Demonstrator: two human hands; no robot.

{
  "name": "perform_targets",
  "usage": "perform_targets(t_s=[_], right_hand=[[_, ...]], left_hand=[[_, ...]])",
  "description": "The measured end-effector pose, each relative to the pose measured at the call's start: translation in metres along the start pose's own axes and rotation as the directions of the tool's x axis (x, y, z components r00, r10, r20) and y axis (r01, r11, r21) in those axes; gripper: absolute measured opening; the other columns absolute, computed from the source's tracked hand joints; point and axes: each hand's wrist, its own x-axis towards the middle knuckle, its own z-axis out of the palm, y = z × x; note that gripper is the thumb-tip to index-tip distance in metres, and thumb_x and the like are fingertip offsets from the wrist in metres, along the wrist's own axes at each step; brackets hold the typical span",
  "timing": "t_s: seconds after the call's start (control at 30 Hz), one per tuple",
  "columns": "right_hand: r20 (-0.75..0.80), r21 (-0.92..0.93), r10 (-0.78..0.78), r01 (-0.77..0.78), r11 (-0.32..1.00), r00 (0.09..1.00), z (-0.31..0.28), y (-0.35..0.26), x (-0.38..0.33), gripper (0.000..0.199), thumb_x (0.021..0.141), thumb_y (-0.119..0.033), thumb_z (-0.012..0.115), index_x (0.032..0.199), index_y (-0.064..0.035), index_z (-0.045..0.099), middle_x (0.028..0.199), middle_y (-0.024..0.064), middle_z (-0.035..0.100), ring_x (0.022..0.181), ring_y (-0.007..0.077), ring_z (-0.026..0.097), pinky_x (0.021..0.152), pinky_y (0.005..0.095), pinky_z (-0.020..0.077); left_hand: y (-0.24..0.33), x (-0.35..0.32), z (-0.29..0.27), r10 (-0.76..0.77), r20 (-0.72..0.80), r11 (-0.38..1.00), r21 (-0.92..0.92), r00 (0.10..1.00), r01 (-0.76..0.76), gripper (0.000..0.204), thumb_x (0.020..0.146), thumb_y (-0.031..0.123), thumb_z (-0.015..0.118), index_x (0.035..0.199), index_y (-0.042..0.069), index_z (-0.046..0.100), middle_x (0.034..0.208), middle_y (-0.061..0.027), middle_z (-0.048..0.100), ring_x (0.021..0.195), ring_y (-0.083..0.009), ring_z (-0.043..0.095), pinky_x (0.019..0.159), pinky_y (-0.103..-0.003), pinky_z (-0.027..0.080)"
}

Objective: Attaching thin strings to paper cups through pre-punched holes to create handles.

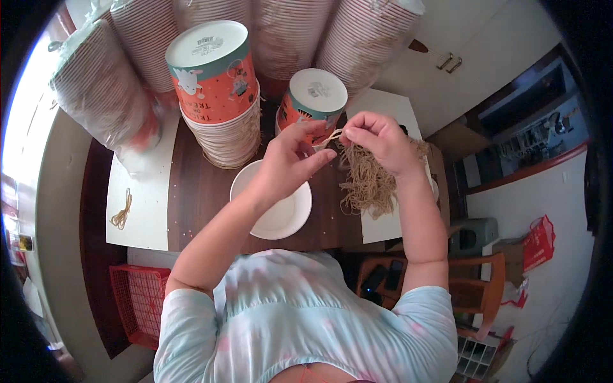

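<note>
Over the bench [201,198], a pale cord [333,135] slants leftward from the pinching grip of the right hand [383,143] toward the left hand [290,156], whose thumb and fingers stand apart.

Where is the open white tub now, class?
In the head view, the white tub sits left of centre on the brown tabletop, near its front edge, partly behind the left forearm.

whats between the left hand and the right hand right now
A pale loop of cord, pinched in the right hand, reaches across the small gap toward the left hand; the head view shows it.
</note>
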Motion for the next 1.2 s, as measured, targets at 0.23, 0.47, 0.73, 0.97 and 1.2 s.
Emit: perform_targets(t_s=[0.23,0.47,0.73,0.97,1.2], right_hand=[[-0.024,0.029,0.014,-0.013,0.999,1.000,0.010,0.012,-0.006,0.012,0.089,-0.011,0.058,0.088,0.0000,0.061,0.082,0.0043,0.064,0.077,0.0107,0.060,0.075,0.0253,0.0472],[-0.306,-0.146,0.129,-0.180,0.973,0.943,-0.045,0.065,-0.016,0.015,0.086,-0.015,0.057,0.084,-0.0014,0.063,0.081,0.0072,0.066,0.076,0.0158,0.062,0.065,0.0283,0.0475],[-0.535,-0.843,-0.049,-0.537,-0.033,0.844,-0.057,0.114,-0.035,0.036,0.083,-0.014,0.058,0.117,-0.0029,0.058,0.127,0.0145,0.053,0.115,0.0342,0.050,0.101,0.0477,0.0349],[0.262,0.353,-0.065,-0.033,0.935,0.963,0.084,0.022,-0.035,0.048,0.089,-0.013,0.060,0.132,-0.0004,0.042,0.111,0.0074,0.058,0.098,0.0119,0.055,0.086,0.0279,0.0442],[0.069,-0.150,-0.162,0.170,0.974,0.984,0.089,0.001,-0.041,0.007,0.087,-0.005,0.062,0.090,-0.0003,0.066,0.072,-0.0007,0.061,0.064,0.0032,0.051,0.055,0.0210,0.0422]], left_hand=[[-0.012,-0.001,-0.002,0.499,-0.007,0.790,0.416,0.867,-0.451,0.026,0.078,0.005,0.069,0.103,0.005,0.065,0.085,-0.0111,0.063,0.066,-0.0244,0.061,0.061,-0.033,0.051],[-0.003,-0.025,-0.039,0.192,-0.110,0.893,0.432,0.975,-0.127,0.006,0.082,0.005,0.064,0.086,0.000,0.062,0.076,-0.0104,0.058,0.067,-0.0232,0.060,0.059,-0.032,0.047],[0.042,-0.045,-0.071,-0.251,0.197,0.936,-0.200,0.948,0.290,0.009,0.090,0.008,0.057,0.089,-0.001,0.058,0.078,-0.0042,0.063,0.071,-0.0088,0.058,0.065,-0.022,0.048],[0.041,-0.049,-0.049,-0.348,0.357,0.909,-0.097,0.867,0.405,0.011,0.090,0.010,0.058,0.089,0.000,0.061,0.078,-0.0022,0.063,0.068,-0.0062,0.057,0.064,-0.021,0.047],[0.026,-0.071,-0.058,-0.543,0.368,0.625,-0.422,0.754,0.656,0.020,0.093,0.016,0.054,0.099,0.000,0.063,0.084,-0.0084,0.066,0.068,-0.0112,0.059,0.067,-0.024,0.049]])
